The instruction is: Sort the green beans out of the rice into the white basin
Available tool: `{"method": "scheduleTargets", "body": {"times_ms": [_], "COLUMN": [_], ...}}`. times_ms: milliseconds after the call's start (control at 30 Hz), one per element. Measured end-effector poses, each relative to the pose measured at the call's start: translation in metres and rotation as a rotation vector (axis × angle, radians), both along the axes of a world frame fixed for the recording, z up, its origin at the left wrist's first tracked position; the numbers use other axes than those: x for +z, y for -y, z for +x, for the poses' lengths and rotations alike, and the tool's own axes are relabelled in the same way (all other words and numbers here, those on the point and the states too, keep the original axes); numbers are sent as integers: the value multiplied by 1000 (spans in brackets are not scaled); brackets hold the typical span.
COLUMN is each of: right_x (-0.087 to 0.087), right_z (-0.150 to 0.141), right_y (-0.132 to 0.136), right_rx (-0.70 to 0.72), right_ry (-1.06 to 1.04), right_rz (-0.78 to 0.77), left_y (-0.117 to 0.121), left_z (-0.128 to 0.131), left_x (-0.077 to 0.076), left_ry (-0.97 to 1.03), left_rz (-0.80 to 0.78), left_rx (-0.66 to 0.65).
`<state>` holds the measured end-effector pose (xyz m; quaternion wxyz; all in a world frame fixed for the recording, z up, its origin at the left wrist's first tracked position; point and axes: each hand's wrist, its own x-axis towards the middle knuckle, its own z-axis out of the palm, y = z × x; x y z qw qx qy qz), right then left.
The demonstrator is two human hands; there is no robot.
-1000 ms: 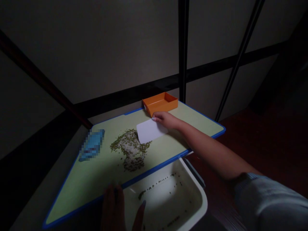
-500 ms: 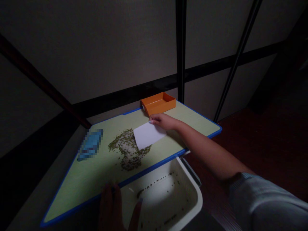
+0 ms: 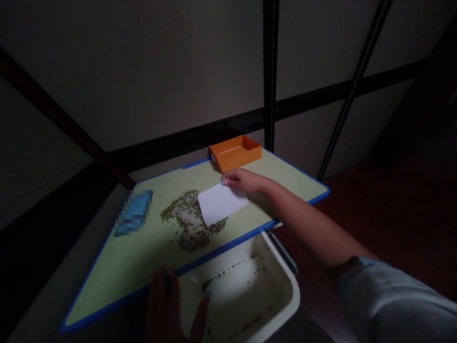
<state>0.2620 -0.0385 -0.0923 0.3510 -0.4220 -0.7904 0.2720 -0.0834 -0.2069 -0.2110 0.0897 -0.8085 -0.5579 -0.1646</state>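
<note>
My right hand (image 3: pixel 239 181) pinches the upper edge of a white sheet, like paper or thin card (image 3: pixel 223 204). The sheet is tilted, and its lower left edge meets a spread of small green and pale grains (image 3: pixel 189 216) on the table. What lies under the sheet is hidden. In deep shadow at the bottom, my left hand (image 3: pixel 167 305) has its fingers spread at the table's front edge, over the near left side of a white basin (image 3: pixel 294 295). Dark grains are scattered on the basin's floor.
The pale green tabletop (image 3: pixel 282 174) has a blue rim. An orange open box (image 3: pixel 239 159) stands at its back edge, and a blurred blue packet (image 3: pixel 135 212) lies at the left. A panelled wall (image 3: pixel 185 71) rises directly behind the table.
The sheet's lower edge has shifted slightly down, toward the table's front, over the grains. My left hand stays in about the same place.
</note>
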Motion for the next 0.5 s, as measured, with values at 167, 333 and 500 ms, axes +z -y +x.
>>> {"method": "scheduleTargets", "body": {"times_ms": [167, 333, 500], "right_x": [0, -2, -9], "right_z": [2, 16, 36], "right_y": [0, -4, 0], "right_rx": [-9, -50, -118], "right_ry": [-48, -85, -93], "right_rz": [17, 37, 52], "left_y": [-1, -2, -2], "left_z": [-2, -3, -2], "left_x": [-1, -5, -8], "left_ry": [-5, 37, 52], "left_rz": [-37, -52, -35], "left_rx": [9, 44, 23]}}
